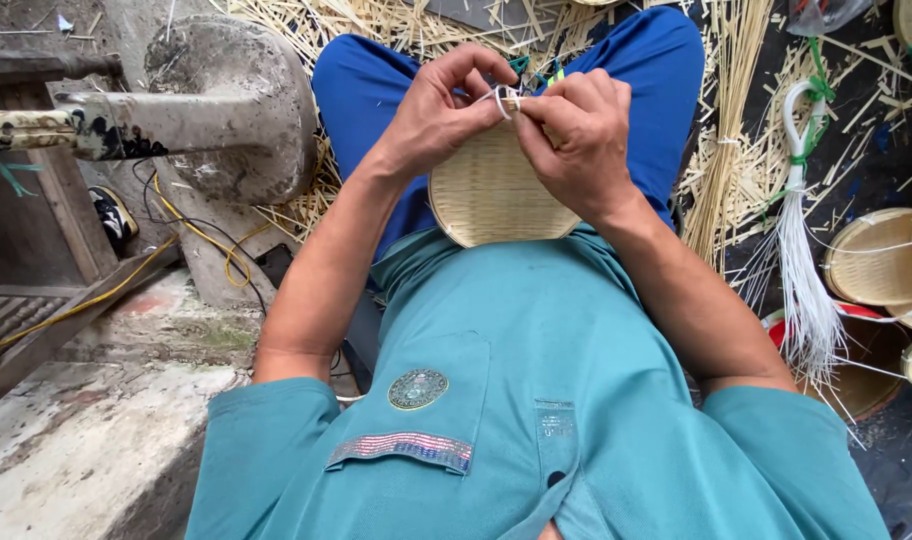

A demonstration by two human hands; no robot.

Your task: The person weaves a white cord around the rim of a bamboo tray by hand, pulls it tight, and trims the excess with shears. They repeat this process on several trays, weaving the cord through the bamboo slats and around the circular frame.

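Concrete block (231,105), grey and rounded, sits far to my left with a yellow cable (191,232) trailing beneath it. Next comes my left hand (438,115), fingers pinched closed on a thin white strip (498,97) at the rim of a small woven bamboo tray (486,195) that rests on my lap against my teal shirt. My right hand (581,135) grips that same rim, closed, touching the left. Further right, bamboo splints (726,150) litter the floor, a bundle of white strips (804,290) lies beside finished trays (871,258).
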